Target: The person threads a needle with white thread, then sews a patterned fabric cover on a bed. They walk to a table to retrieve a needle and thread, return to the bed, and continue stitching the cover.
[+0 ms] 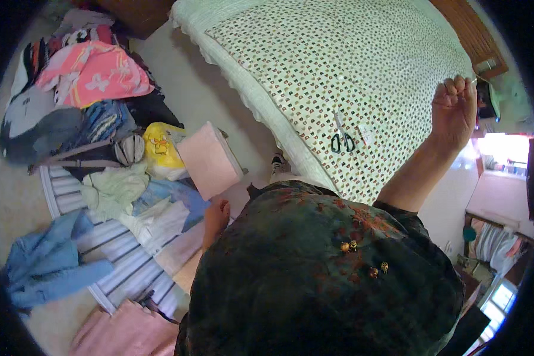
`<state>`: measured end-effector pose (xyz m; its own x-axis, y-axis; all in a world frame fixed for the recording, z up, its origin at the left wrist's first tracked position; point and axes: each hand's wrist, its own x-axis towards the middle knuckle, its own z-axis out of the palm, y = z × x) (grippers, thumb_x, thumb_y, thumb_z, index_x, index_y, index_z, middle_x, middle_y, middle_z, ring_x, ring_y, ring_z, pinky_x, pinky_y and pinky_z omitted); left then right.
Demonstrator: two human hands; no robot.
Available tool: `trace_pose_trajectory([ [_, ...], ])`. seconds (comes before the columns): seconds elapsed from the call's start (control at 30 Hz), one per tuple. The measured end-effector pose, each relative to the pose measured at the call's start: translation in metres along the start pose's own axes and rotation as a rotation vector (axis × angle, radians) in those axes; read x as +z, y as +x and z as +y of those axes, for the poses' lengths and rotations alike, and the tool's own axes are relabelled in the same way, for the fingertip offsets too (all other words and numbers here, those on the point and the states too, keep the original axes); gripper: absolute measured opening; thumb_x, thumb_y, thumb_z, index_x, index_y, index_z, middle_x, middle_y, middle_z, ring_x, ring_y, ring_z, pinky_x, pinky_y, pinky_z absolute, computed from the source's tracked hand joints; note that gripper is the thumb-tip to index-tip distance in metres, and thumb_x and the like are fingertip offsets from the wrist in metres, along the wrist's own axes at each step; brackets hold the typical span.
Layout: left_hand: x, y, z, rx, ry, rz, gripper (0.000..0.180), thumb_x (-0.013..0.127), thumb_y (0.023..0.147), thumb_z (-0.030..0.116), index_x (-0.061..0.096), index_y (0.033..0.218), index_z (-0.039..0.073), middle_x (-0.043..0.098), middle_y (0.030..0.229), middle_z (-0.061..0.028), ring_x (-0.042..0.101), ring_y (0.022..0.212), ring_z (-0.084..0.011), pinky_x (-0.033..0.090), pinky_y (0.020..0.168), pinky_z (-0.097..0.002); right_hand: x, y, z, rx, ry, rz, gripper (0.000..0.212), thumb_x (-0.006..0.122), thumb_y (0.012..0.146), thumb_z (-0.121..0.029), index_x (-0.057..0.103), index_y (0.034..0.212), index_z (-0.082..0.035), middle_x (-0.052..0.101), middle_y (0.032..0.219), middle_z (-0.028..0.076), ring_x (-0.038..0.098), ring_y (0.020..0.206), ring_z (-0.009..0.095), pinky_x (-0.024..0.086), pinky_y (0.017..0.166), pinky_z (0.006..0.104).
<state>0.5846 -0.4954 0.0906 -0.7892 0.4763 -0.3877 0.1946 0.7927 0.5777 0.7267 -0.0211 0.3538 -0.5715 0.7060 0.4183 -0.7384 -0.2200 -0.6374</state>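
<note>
My right hand [457,110] is raised at the right, its fingers bent and pinched together near the bed's far right corner. Whatever the pinch may hold is too small to make out. Low by my side, my left hand [218,218] has curled fingers, and the dark patterned garment [314,279] I wear covers part of that arm. A pink-topped box or stool [204,163] stands just beyond the left hand. On the dotted bedspread [314,65] lie scissors [342,141] with dark handles, and beside them a small white packet [365,134].
Left of me, a slatted rack or bench [115,240] bears pale clothes and a denim garment [56,261]. Behind it are heaped clothes with a pink cloth [98,74] and a yellow bag [161,148]. A pink cloth [127,332] lies at the lower left.
</note>
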Motion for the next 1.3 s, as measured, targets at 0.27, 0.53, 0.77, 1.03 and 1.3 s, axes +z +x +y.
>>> trace_pose_trajectory([
  [0.27, -0.045, 0.122, -0.009, 0.087, 0.072, -0.189, 0.018, 0.053, 0.077, 0.018, 0.057, 0.081, 0.001, 0.058, 0.074, -0.0177, 0.057, 0.071, -0.0321, 0.045, 0.062, -0.0375, -0.042, 0.043, 0.048, -0.053, -0.067, 0.047, 0.008, 0.05, 0.082, -0.01, 0.047, 0.084, -0.003, 0.044, 0.076, 0.004, 0.045, 0.072, 0.016, 0.043, 0.068, 0.0277],
  [0.53, -0.085, 0.322, 0.084, 0.516, 0.229, -0.394, 0.017, 0.052, 0.075, 0.018, 0.055, 0.079, 0.002, 0.058, 0.075, -0.0154, 0.055, 0.072, -0.0328, 0.044, 0.064, -0.0383, -0.053, 0.015, 0.027, -0.286, -0.377, 0.416, 0.01, 0.048, 0.085, -0.012, 0.057, 0.088, -0.009, 0.058, 0.088, 0.011, 0.055, 0.085, 0.025, 0.048, 0.072, 0.0377],
  [0.77, -0.111, 0.489, 0.121, 0.697, 0.504, -0.688, 0.015, 0.052, 0.073, 0.017, 0.054, 0.083, 0.005, 0.057, 0.083, -0.0148, 0.054, 0.078, -0.0328, 0.043, 0.067, -0.0407, -0.004, -0.011, 0.119, -0.333, -0.651, 0.897, 0.008, 0.051, 0.084, -0.012, 0.05, 0.091, -0.008, 0.053, 0.075, 0.007, 0.053, 0.075, 0.021, 0.048, 0.07, 0.0349],
  [1.03, -0.159, 0.611, 0.152, 0.832, 0.867, -0.626, 0.025, 0.054, 0.074, 0.016, 0.051, 0.097, 0.007, 0.053, 0.096, -0.0145, 0.051, 0.089, -0.0332, 0.042, 0.075, -0.041, 0.005, 0.002, 0.302, 0.584, -0.715, 0.991, 0.013, 0.051, 0.083, -0.016, 0.051, 0.089, -0.005, 0.051, 0.08, 0.0, 0.05, 0.07, 0.01, 0.043, 0.066, 0.0241],
  [1.3, -0.084, 0.682, 0.183, 1.245, 1.14, -0.418, 0.039, 0.055, 0.074, 0.016, 0.046, 0.112, 0.011, 0.042, 0.12, -0.0119, 0.039, 0.111, -0.0278, 0.035, 0.086, -0.0442, -0.049, -0.09, 0.537, 1.057, -0.864, 0.478, 0.011, 0.055, 0.073, -0.013, 0.06, 0.073, -0.003, 0.059, 0.071, 0.014, 0.057, 0.062, 0.024, 0.045, 0.06, 0.0315],
])
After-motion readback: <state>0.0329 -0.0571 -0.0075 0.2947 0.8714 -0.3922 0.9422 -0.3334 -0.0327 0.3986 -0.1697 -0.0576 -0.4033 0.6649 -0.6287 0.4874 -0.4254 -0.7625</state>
